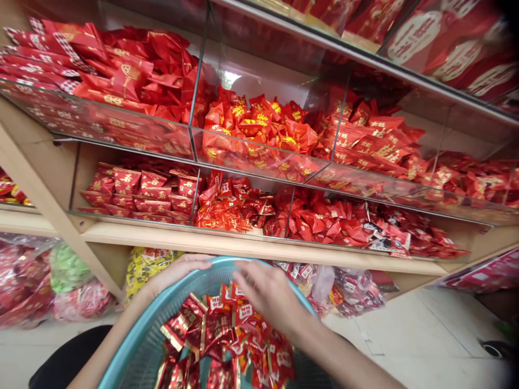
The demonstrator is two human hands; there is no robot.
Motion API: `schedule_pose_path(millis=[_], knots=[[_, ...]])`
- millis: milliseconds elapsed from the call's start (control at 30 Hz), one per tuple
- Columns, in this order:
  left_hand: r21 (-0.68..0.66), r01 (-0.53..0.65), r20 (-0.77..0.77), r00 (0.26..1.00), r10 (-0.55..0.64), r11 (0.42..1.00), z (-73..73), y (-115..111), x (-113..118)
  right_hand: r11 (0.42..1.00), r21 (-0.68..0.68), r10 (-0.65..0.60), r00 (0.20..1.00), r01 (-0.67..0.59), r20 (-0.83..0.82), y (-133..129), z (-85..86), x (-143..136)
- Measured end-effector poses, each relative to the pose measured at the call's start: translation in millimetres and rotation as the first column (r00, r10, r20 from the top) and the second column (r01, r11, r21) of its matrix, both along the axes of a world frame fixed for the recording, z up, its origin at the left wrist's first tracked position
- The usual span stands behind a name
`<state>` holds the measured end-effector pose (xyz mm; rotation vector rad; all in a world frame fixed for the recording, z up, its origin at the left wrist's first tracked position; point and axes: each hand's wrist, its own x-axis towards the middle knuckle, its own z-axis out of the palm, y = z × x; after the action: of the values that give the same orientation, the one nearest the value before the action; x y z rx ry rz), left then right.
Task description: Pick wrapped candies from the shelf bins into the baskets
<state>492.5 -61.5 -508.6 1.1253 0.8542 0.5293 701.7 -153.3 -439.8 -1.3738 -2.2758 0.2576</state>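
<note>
A blue-green plastic basket (140,319) stands in front of me, with several small red and gold wrapped packets (219,329) and orange-red packets lying in it. At the basket's far left rim, my left hand (178,274) grips the edge from outside, its fingertips over the rim. My right hand (270,294) hovers over the packets near the far rim. Its fingers are somewhat blurred but look stretched and apart, with nothing visible in them. Part of the packets is hidden beneath this hand.
Just beyond the basket runs a wooden shelf edge (259,244). Clear dividers split the shelves of red packets (259,124). A lower row holds dark red packets (141,189). Under the shelf lie bagged goods, among them a yellow bag (148,267). Tiled floor (413,329) shows at right.
</note>
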Motion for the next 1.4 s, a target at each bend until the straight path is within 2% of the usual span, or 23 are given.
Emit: schedule_pose_path(millis=[67,133,167,233,300,700,1000,1100,1267,1400], knots=[[0.034,-0.014,-0.039,0.999,0.015,0.999,0.3,0.7,-0.4,0.976,0.108,-0.209,0.954,0.19,0.214,24.0,22.9,10.3],[0.051,-0.029,-0.068,0.997,0.032,0.998,-0.3,1.7,-1.1,0.909,0.208,-0.417,0.809,0.362,0.414,46.2,40.0,17.3],[0.051,-0.034,-0.069,0.997,0.037,0.998,-1.0,2.1,-1.6,0.875,0.249,-0.483,0.733,0.414,0.479,55.8,45.8,19.1],[0.045,-0.039,-0.061,0.997,0.042,0.998,-2.9,2.5,-2.7,0.835,0.286,-0.544,0.626,0.471,0.559,70.9,52.3,19.5],[0.04,-0.04,-0.053,0.998,0.042,0.998,-5.1,2.5,-3.9,0.828,0.269,-0.546,0.596,0.493,0.588,80.8,53.1,16.4],[0.039,-0.047,-0.037,0.998,0.048,0.998,-12.1,4.4,-6.3,0.812,0.21,-0.547,0.585,0.544,0.599,103.0,41.0,7.4],[0.083,0.005,-0.014,1.0,-0.004,0.997,-1.8,-0.2,-6.1,0.866,0.136,-0.457,0.649,0.482,0.608,97.6,47.3,13.7],[0.085,-0.007,-0.033,0.999,0.01,0.996,-3.4,0.9,-6.0,0.887,0.111,-0.417,0.676,0.448,0.608,92.5,47.9,19.5],[0.011,-0.035,-0.011,0.999,0.035,0.999,-9.0,2.2,-5.2,0.924,0.084,-0.346,0.718,0.374,0.603,85.6,46.8,24.0],[0.004,-0.01,0.016,1.0,0.01,1.0,-5.6,0.1,-4.4,0.926,0.11,-0.353,0.728,0.36,0.588,81.9,46.8,23.4]])
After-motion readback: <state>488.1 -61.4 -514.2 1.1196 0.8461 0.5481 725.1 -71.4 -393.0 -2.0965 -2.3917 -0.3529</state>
